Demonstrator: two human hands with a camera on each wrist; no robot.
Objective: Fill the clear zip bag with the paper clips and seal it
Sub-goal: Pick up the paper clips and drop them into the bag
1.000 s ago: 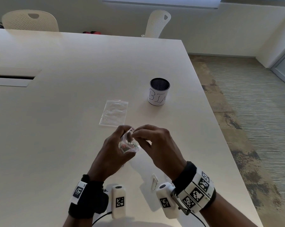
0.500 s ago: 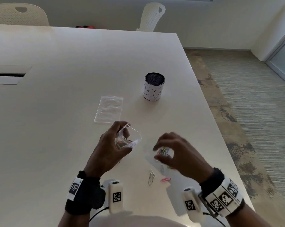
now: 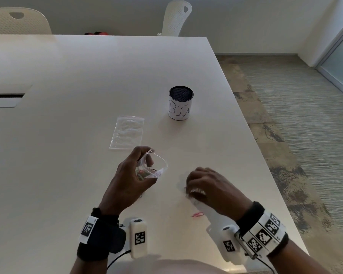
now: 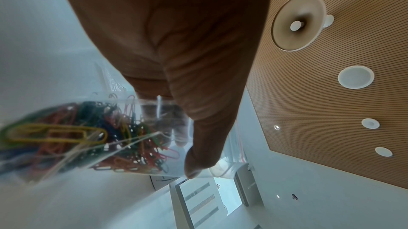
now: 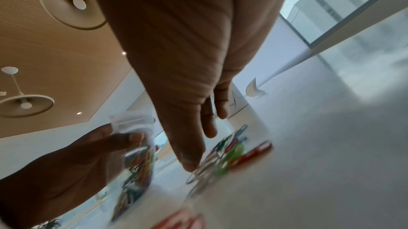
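Note:
My left hand [image 3: 145,165] holds the clear zip bag [image 3: 156,167] just above the table, its mouth gaping open toward the right. In the left wrist view the bag [image 4: 88,136] is packed with coloured paper clips, and the thumb and fingers [image 4: 198,154] pinch its upper edge. My right hand [image 3: 194,186] is down on the table to the right of the bag. Its fingers reach onto a small heap of loose paper clips [image 5: 232,150] with the thumb tip [image 5: 189,163] touching them; nothing is lifted. A pink clip [image 3: 197,214] lies near that wrist.
A second, empty zip bag [image 3: 127,132] lies flat just beyond my left hand. A mesh cup labelled BIN [image 3: 180,103] stands farther back on the right. The white table's right edge [image 3: 265,169] runs close to my right hand. Two chairs stand at the far side.
My right hand left the bag's mouth, swung right and dropped onto the loose clips on the table. The left hand kept hold of the bag, whose mouth now stands open.

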